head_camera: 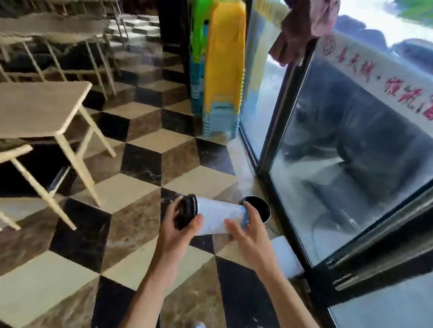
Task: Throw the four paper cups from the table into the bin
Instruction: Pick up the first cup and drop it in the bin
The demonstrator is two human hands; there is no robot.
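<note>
**A:** Nearest you, what did your hands have?

**B:** You held one paper cup (219,221) on its side, off the floor, above the checkered floor (132,261). Your left hand (177,229) capped the black-lidded end, fingers (191,223) clamped on the lid. Your right hand (248,235) gripped the base end, its fingers wrapped onto the cup wall. The cup was no longer on any desk; it hung just short of the bin (258,207), which stood on the floor touching the foot of the glass door (343,155).

**A:** What could have gone wrong from there?

**B:** I judged the bin's mouth narrow and partly hidden behind your right hand. Released sideways, the cup could have struck the rim and rolled away over the tiles. If liquid remained and the lid was loose, tipping it could have spilled; I couldn't tell either.

**A:** And round about?

**B:** A white block (287,258) lay on the floor near the door, just right of your arm. Nothing stood between cup and bin. Farther left was a pale desk (30,109) with nothing visible on it, beyond it stacked coloured stools (223,66).
</note>
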